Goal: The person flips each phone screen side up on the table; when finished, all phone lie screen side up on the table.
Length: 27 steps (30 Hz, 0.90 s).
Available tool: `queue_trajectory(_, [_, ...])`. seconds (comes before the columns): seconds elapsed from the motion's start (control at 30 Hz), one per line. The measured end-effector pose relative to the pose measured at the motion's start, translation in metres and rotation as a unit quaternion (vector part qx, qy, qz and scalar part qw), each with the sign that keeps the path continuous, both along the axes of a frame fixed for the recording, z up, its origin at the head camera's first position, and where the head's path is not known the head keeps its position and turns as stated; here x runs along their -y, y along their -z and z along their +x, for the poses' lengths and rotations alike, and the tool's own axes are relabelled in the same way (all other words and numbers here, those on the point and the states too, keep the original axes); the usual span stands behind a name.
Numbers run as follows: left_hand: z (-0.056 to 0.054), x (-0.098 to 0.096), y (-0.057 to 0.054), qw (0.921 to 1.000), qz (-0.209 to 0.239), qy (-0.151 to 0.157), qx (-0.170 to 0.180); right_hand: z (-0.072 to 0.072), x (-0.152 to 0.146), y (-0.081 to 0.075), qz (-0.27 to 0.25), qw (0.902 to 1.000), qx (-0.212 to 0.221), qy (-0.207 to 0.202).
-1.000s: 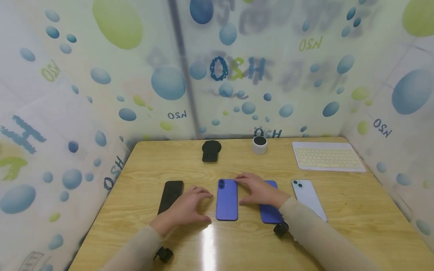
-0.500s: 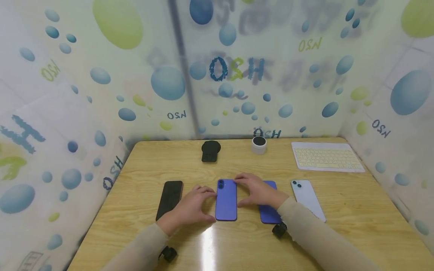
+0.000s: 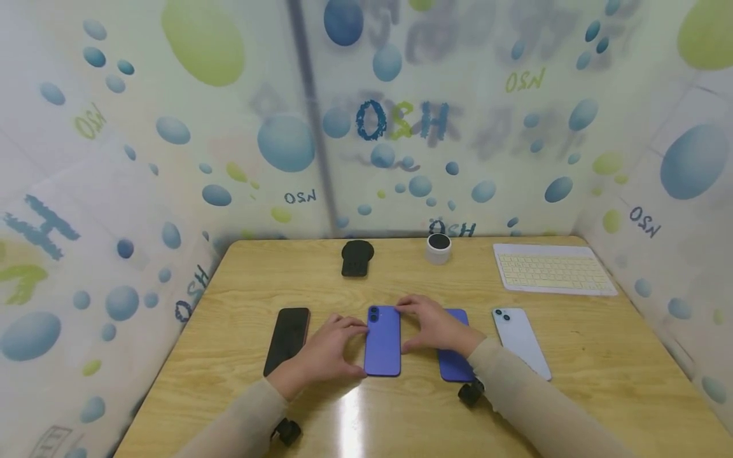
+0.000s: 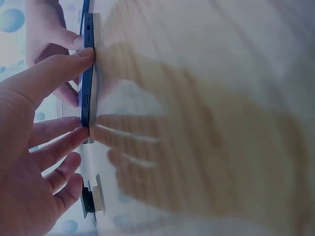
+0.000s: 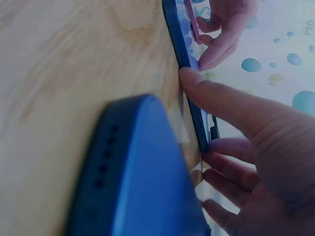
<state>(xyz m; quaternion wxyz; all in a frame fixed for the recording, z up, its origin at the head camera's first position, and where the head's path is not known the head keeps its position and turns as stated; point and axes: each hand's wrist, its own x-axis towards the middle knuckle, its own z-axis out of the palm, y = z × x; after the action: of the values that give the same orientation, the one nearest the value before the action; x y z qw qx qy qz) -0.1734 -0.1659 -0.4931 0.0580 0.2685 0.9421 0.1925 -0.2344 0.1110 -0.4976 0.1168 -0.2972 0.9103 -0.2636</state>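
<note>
A purple phone [image 3: 382,346] lies flat in the middle of the wooden table, camera side up. My left hand [image 3: 323,346] is at its left edge, thumb at the lower corner and index finger higher up. On the opposite side, my right hand [image 3: 435,324] has its thumb against the right edge and its fingertips by the top corner. The left wrist view shows the left thumb [image 4: 84,53] on the phone's side. A second purple phone [image 3: 454,366] lies partly hidden under the right hand and wrist; its end looms large in the right wrist view.
To the left lies a black phone [image 3: 289,334], partly behind my left hand. A light blue phone [image 3: 522,343] is right of my right forearm. At the back stand a black puck-shaped device [image 3: 356,259], a white cylinder [image 3: 438,254] and a white keyboard [image 3: 554,270]. Patterned curtains enclose the table.
My left hand has moved right, from beside the purple phone to its left edge. The right hand has stayed at the right edge, and the phone shows no clear movement.
</note>
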Motion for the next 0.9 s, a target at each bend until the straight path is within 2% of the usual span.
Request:
queue_trajectory(0.33, [0.000,-0.002,-0.003,0.9995,-0.025,0.012,-0.013,0.000,0.003,0.000,-0.008,0.9989,0.022,0.041])
queue_trajectory(0.5, [0.001,-0.002,-0.004,0.9994,-0.027,0.013,-0.015,0.000,0.005,0.002,-0.042,0.9973,0.024,0.056])
queue_trajectory(0.7, [0.001,-0.001,-0.002,0.9995,-0.025,0.013,-0.013,0.000,0.004,-0.002,-0.076,0.9961,0.008,0.046])
queue_trajectory(0.9, [0.001,0.001,-0.001,0.9996,-0.018,0.018,-0.012,0.002,0.002,-0.008,-0.081,0.9961,0.018,0.031])
